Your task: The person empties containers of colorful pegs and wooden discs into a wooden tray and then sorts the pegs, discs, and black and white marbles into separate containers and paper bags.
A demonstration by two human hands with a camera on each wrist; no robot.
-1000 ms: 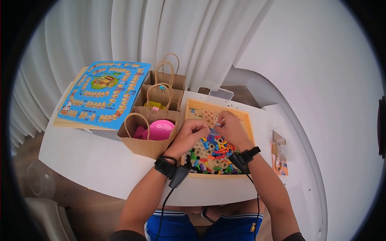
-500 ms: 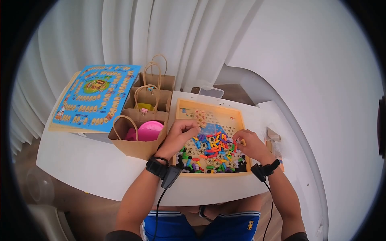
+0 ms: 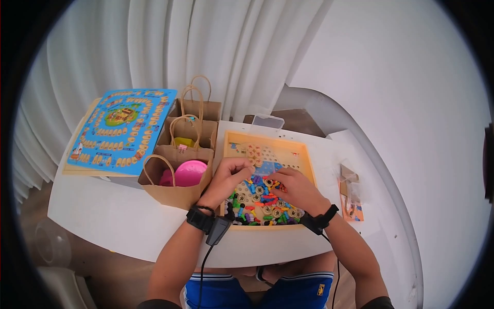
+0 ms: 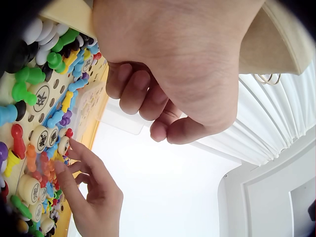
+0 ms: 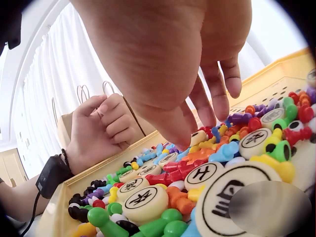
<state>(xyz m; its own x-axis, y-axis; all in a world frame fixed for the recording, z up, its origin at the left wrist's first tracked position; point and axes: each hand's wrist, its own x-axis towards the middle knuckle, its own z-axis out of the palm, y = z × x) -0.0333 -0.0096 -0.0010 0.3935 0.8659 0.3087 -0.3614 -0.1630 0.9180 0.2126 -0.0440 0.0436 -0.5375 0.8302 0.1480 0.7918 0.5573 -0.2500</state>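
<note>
In the head view, a shallow wooden tray (image 3: 267, 137) holds many colourful pegs and round discs (image 3: 278, 212) with black characters. My left hand (image 3: 226, 180) is above the tray's left side, fingers curled and thumb tip against the index finger (image 4: 168, 74); nothing shows in it. Beside it is a clear plastic box (image 4: 131, 121), partly hidden by the fingers in the left wrist view. My right hand (image 3: 298, 190) reaches down into the pile, fingers and thumb apart, fingertips at a disc (image 4: 64, 145) and small pegs. Whether it grips any piece is not plain.
Brown paper bags (image 3: 172, 195) line the tray's left side, one with a pink bowl (image 3: 190, 173). A blue game board (image 3: 121, 131) lies at the far left. Behind the tray stands a clear container (image 3: 267, 122); packaged items (image 3: 351, 198) lie at right.
My right hand moved from over the clear box to the pile's right side, then back left into the middle pieces. My left hand has kept nearly the same place and pose over the tray.
</note>
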